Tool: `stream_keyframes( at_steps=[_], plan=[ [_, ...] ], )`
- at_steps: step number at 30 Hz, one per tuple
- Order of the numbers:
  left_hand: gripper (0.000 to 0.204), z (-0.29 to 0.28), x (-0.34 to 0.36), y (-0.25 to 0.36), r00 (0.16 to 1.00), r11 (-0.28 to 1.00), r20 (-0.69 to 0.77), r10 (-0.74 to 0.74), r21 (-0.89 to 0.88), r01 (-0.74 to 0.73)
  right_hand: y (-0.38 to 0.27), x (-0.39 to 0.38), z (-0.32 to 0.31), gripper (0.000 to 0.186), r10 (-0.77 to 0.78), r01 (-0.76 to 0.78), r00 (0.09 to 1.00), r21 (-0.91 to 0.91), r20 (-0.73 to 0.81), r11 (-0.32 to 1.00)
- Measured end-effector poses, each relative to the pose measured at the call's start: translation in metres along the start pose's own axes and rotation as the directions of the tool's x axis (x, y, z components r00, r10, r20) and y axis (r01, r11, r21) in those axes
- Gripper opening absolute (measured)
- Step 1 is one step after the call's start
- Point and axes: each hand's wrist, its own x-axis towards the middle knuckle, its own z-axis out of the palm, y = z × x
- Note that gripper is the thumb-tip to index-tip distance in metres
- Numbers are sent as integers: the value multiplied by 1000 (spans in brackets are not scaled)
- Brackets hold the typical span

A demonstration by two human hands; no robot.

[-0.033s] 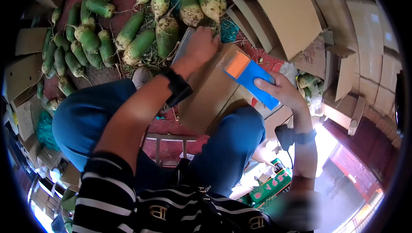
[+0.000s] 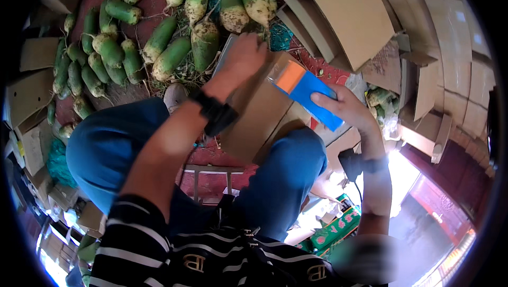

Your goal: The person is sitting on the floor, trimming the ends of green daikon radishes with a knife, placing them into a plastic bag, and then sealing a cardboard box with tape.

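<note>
A brown cardboard box (image 2: 253,119) stands tilted between my knees. My left hand (image 2: 244,57) is at its far end with the fingers curled over the edge; the fingertips are partly hidden. My right hand (image 2: 346,108) grips a blue and orange tape dispenser (image 2: 313,98), thumb on top of the blue part. Its orange end lies against the right side of the box, and a bit of clear film shows there. Just beyond my left hand lie large green radishes (image 2: 205,43) with pale, soil-stained ends.
More radishes (image 2: 108,49) lie in a pile at the far left on the red floor. Open cardboard cartons (image 2: 353,17) stand at the far right, before stacked boxes (image 2: 447,38). A metal stool frame (image 2: 212,170) is below me. Green printed boxes (image 2: 336,231) sit at the lower right.
My left hand and wrist have shifted very slightly left. The tape dispenser, in my right hand, has moved slightly left and up.
</note>
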Motion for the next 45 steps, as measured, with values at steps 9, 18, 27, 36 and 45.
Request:
stream_keyframes(
  at_steps=[9,18,27,36,45],
  plan=[
    [28,8,-145,80,882,847,35,470,263,-462,36,17,-11,60,-193,179,979,-166,-72,970],
    [70,45,-171,112,938,689,116,328,649,-321,37,12,-7,64,-231,229,972,-61,-37,972],
    [93,53,-172,104,943,766,118,313,556,-324,54,-31,-21,45,-196,195,980,17,41,981],
    [84,51,-171,106,921,749,131,368,544,-377,106,-14,-7,49,-442,467,861,43,-252,883],
    [83,51,-169,105,919,751,99,383,546,-372,101,-18,-18,48,-337,344,938,87,-82,935]
  ],
)
